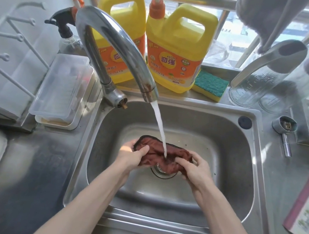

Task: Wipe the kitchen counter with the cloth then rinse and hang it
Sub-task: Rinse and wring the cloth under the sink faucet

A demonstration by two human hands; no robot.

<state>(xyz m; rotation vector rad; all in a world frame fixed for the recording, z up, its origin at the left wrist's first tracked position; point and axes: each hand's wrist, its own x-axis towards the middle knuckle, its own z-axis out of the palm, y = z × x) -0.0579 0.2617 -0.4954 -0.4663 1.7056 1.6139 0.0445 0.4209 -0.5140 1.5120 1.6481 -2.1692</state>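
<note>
A dark red cloth (161,156) with a black hem is bunched up low in the steel sink (239,168), over the drain (162,172). Both hands hold it: my left hand (133,154) grips its left end, my right hand (195,167) grips its right end. Water (159,126) runs from the curved chrome tap (117,48) and lands on the middle of the cloth. The steel counter (30,159) spreads to the left of the sink.
Two yellow detergent jugs (176,46) and a green-yellow sponge (210,85) stand on the ledge behind the sink. A clear lidded box (60,87) and a spray bottle (66,33) sit at left. Glass jars (257,87) stand at right. A grey cloth (263,15) hangs overhead.
</note>
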